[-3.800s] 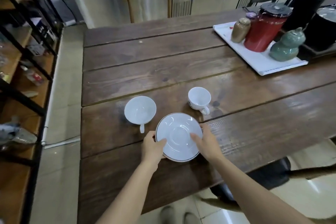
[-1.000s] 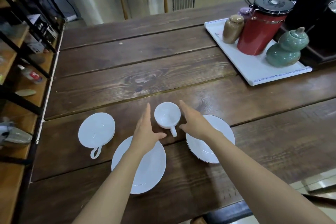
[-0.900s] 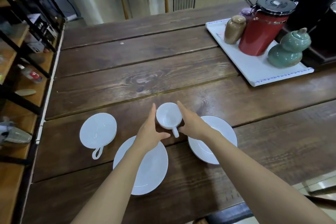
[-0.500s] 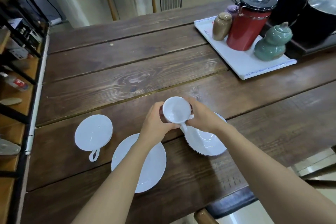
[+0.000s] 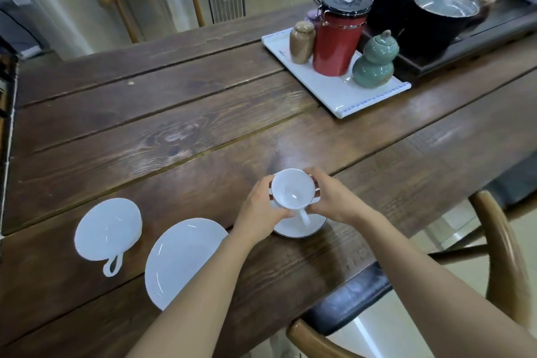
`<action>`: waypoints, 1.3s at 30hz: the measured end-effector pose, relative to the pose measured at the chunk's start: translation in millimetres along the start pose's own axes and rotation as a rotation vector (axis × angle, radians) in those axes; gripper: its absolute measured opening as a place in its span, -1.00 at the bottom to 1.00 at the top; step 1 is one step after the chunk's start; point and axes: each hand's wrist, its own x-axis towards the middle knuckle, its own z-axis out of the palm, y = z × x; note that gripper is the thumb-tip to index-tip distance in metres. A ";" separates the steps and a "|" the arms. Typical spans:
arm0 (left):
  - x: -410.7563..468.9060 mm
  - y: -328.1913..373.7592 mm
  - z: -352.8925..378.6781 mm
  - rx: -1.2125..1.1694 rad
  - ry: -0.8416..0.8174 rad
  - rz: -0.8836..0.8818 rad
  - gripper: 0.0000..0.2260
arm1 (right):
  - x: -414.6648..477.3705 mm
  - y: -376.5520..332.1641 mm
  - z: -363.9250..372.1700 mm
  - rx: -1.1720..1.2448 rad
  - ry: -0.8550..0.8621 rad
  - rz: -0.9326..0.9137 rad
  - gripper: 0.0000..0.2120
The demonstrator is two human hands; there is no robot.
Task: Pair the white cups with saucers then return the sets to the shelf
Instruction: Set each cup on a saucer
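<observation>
Wooden table [image 5: 203,113] fills the view. Both hands, left hand [image 5: 258,209] and right hand [image 5: 334,200], cup a small white cup [image 5: 293,189] over the rimmed saucer [image 5: 302,228], apparently steadying it for centring. To the left, a second saucer [image 5: 180,259] and second cup [image 5: 108,229] lie apart, unpaired.
</observation>
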 end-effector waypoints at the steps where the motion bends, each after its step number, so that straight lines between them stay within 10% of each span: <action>1: -0.4 -0.4 2.4 0.002 -0.003 -0.006 -0.36 | -0.9 2.6 0.7 -0.003 -0.002 0.007 -0.32; 18: -21.6 3.7 -54.3 0.175 0.064 -0.006 -0.36 | 9.6 -34.0 -24.9 -0.352 -0.042 0.009 -0.34; 29: -117.1 -86.5 -193.9 0.100 0.515 -0.250 -0.23 | 42.4 -147.8 113.4 -0.343 -0.283 -0.296 -0.21; 39: -139.4 -162.8 -212.1 0.031 0.346 -0.427 -0.11 | 50.3 -189.0 204.5 -0.235 -0.343 -0.183 -0.15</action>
